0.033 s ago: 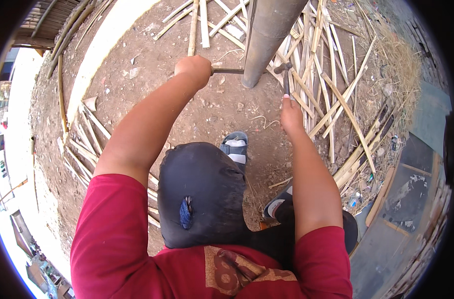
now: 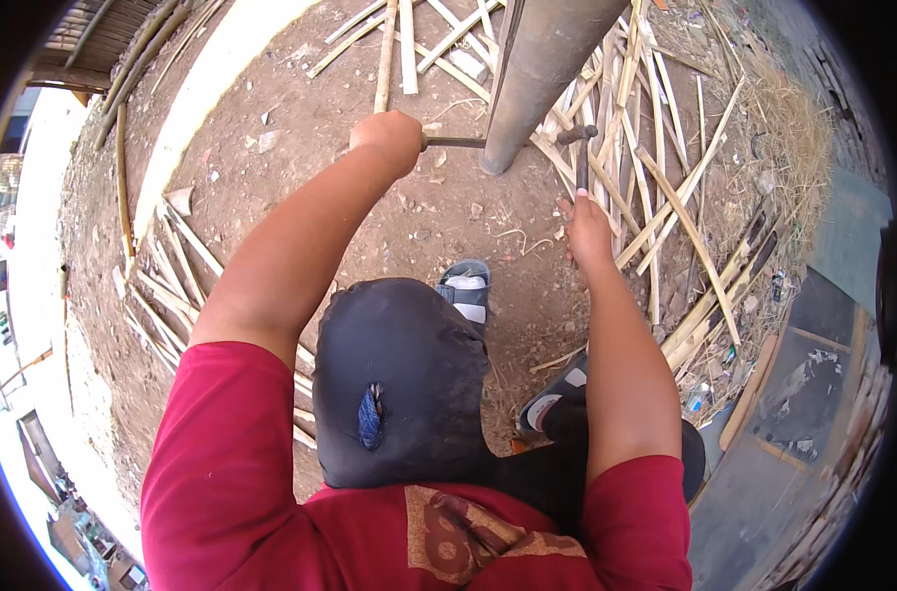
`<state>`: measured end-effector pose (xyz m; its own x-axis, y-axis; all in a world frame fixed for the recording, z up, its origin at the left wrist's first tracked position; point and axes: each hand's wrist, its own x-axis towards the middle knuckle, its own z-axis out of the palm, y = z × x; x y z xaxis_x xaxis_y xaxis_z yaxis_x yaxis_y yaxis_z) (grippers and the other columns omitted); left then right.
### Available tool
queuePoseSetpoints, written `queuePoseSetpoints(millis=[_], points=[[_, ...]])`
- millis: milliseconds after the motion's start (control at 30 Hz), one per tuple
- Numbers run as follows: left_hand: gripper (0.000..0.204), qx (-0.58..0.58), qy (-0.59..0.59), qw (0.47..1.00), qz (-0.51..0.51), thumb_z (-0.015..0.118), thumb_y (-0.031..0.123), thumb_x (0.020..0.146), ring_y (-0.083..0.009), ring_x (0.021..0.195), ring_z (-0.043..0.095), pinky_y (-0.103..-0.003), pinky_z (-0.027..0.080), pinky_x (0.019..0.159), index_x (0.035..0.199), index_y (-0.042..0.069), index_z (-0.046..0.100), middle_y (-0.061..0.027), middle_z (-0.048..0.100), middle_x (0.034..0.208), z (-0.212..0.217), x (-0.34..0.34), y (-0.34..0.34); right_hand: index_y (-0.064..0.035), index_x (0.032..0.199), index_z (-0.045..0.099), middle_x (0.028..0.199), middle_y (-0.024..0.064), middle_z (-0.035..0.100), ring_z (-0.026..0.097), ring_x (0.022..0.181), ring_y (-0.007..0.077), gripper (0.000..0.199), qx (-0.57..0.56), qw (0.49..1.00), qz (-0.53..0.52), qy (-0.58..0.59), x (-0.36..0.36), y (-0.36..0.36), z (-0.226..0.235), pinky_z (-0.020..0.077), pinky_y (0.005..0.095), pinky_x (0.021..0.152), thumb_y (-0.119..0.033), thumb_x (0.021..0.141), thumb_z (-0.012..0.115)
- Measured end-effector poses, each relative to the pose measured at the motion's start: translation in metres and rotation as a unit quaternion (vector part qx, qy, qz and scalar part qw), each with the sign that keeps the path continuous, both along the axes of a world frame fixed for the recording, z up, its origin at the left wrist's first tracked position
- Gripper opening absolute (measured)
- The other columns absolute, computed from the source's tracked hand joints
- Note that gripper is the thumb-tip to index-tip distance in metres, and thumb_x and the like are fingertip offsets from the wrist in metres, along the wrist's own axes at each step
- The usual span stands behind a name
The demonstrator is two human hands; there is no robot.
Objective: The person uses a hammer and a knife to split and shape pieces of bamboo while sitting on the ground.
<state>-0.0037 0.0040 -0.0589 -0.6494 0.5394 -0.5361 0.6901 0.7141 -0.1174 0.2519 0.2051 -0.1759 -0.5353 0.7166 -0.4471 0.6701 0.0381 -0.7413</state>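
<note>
The left hand (image 2: 386,143) is clenched around a dark, narrow tool (image 2: 455,142) that reaches rightward to a thick pole (image 2: 552,69), between and beyond the hands. The right hand (image 2: 588,231) grips a hammer (image 2: 582,169); pale strips (image 2: 677,202) lie to its right.

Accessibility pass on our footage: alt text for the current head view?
A person's left hand grips a thin dark tool that reaches the lower end of a thick pole, while the right hand holds a hammer to the pole's right. Pale strips lie scattered across the dirt ground.
</note>
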Motion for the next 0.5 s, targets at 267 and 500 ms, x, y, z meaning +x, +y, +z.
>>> queuePoseSetpoints(millis=[267, 500], points=[[0.026, 0.041, -0.012, 0.999, -0.016, 0.068, 0.019, 0.09, -0.0324, 0.104, 0.072, -0.045, 0.059, 0.087, 0.114, 0.011, 0.074, -0.0137, 0.075, 0.108, 0.032, 0.014, -0.001, -0.0126, 0.086, 0.046, 0.058, -0.0061, 0.036, 0.032, 0.042, 0.0084, 0.041, -0.153, 0.97, 0.138, -0.133, 0.05, 0.045, 0.17, 0.0289, 0.0281, 0.04, -0.048, 0.107, 0.049], [0.035, 0.033, -0.041, 0.997, -0.065, 0.071, 0.028, 0.09, -0.0338, 0.1, 0.071, -0.045, 0.058, 0.086, 0.122, 0.014, 0.073, -0.0141, 0.074, 0.105, 0.066, 0.041, 0.035, -0.0105, 0.085, 0.051, 0.057, -0.0049, 0.04, 0.035, 0.042, 0.0083, 0.04, -0.102, 0.944, 0.238, -0.203, 0.096, 0.036, 0.247, 0.0306, 0.0264, 0.039, -0.045, 0.106, 0.05]])
